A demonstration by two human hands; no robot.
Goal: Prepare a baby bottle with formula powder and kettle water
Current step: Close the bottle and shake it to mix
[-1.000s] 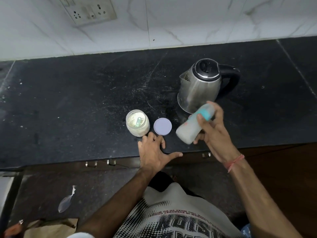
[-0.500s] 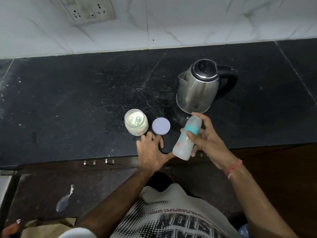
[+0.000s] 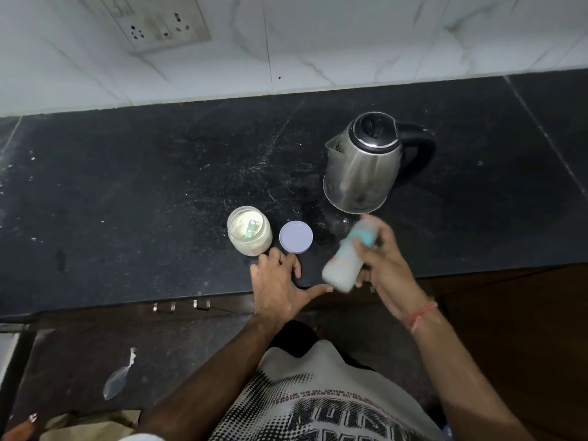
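Note:
My right hand (image 3: 386, 268) grips a baby bottle (image 3: 348, 261) with a teal collar and milky liquid inside. The bottle is tilted, its base toward me, and blurred by motion just above the counter's front edge. My left hand (image 3: 278, 281) rests flat on the black counter (image 3: 127, 192) with fingers spread, just in front of the open formula jar (image 3: 249, 230). A small scoop lies in the powder. The jar's lilac lid (image 3: 296, 236) lies flat beside it. A steel kettle (image 3: 362, 168) with a black lid and handle stands behind the bottle.
A white tiled wall with a socket plate (image 3: 159, 22) backs the counter. Below the counter's front edge are dark cabinet fronts with metal handles (image 3: 181, 306). A crumpled clear wrapper (image 3: 119, 377) lies on the floor to the left.
The bottle in my right hand has swung down and back up, changing its tilt between frames, and is now motion-blurred. My left hand has stayed on the counter edge.

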